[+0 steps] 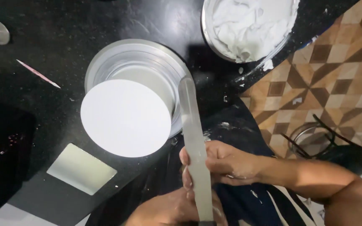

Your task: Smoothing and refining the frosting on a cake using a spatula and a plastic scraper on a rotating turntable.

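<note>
Two hands on one long spatula blade [193,125], tip up beside the turntable [147,54].

Right hand [223,163] closed round the mid-blade with a dark cloth [239,196], apparently for wiping; left hand [168,209] shut on the lower end near the handle, steadying it over the counter edge. White round board [124,117] resting off-centre on the turntable, overhanging toward the body, within easy reach. Bowl of white cream [248,25] set well apart at the top right on the black counter [55,33].

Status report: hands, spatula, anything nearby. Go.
Both hands on the long icing spatula: right hand wraps the blade, left hand at its lower end. White round board on turntable alongside.
</note>
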